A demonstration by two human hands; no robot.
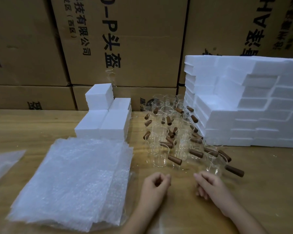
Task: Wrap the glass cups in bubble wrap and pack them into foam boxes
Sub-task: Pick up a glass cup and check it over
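Resting on the wooden table point(243, 191), the left hand point(155, 184) has its fingers curled into a loose, empty fist; the right hand point(210, 186) lies relaxed, fingers loosely bent, grasping nothing. Clear glass cups with brown wooden handles point(174, 137) stand clustered just beyond, between a stack of bubble wrap sheets point(74, 179) and white foam boxes point(243, 105).
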